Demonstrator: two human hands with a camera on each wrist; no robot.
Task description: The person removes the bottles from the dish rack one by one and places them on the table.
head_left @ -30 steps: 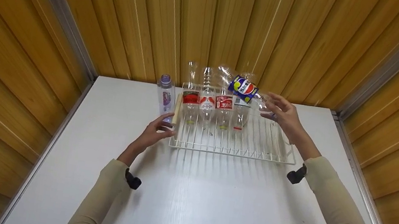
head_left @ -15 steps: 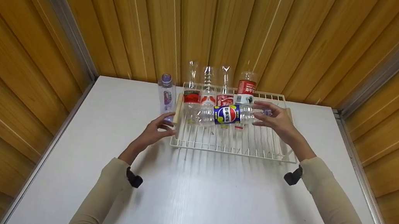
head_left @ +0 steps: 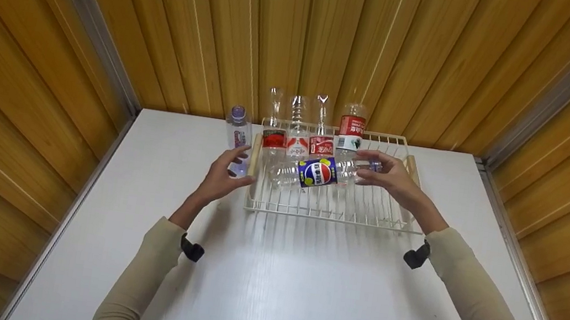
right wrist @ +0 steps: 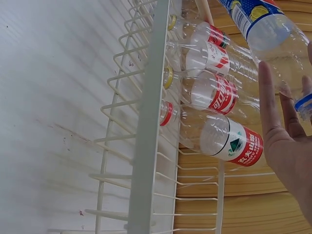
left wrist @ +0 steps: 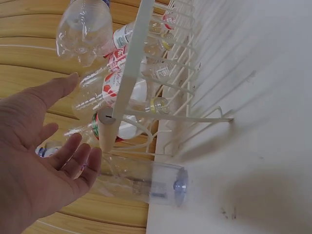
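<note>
My right hand (head_left: 390, 183) grips the neck end of a clear plastic bottle with a blue label (head_left: 318, 172), which is tilted nearly sideways above the rack, base to the left. In the right wrist view a blue ring shows at that bottle's neck (right wrist: 304, 102). Fingers spread and loosely bent, my left hand (head_left: 221, 173) hovers by the white wire rack's left wooden handle (left wrist: 107, 131), holding nothing. Next to that hand a purple-tinted bottle (head_left: 238, 134) stands upright on the table, partly hidden. Several clear bottles, such as one with a red-and-white label (right wrist: 246, 146), stand neck-down in the rack (head_left: 332, 221).
The rack sits near the back of the white table (head_left: 266, 291), against the wooden slatted wall (head_left: 331, 32). To the right of the upturned bottles, its bars hold no bottle. A second wooden handle (head_left: 412, 169) is at its right end.
The blue-labelled bottle has swung from slanting up at the back right to lying nearly sideways, lower and further left. My left hand has shifted slightly up, away from the handle.
</note>
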